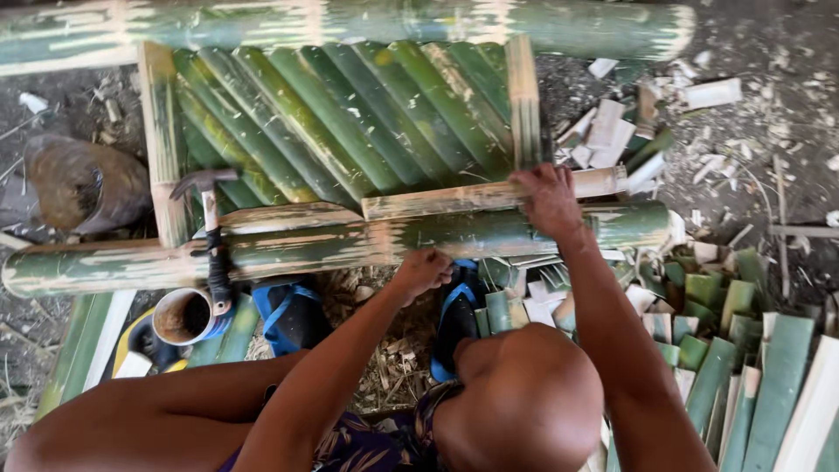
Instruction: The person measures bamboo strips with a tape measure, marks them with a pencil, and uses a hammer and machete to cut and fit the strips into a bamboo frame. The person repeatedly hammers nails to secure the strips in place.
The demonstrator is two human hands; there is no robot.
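Squatting over a bamboo panel (350,122): green split slats laid on the diagonal inside a pale frame. It rests across two thick green poles, one at the far edge (350,26), one close to me (350,245).

Right hand (546,199) lies palm-down on the pale strip (489,194) that runs along the panel's near edge, fingers curled over it, at the corner where the upright side strip (523,100) meets it. Firm hold, pressing down.

Left hand (421,271) is closed in a loose fist against the near pole, just below the pale strip. Can't tell whether anything is inside the fist.

Hammer (210,236) lies apart to my left, head on the panel's near left corner, dark handle hanging over the near pole toward me. Nobody touching it.

Just beside the handle's end: a small round tin (185,316) on the ground. Blue sandals (293,313) under my feet. Heap of cut green and pale bamboo pieces (743,350) to my right, more offcuts (612,131) beyond the panel's right side. Chips and shavings all over the dirt.
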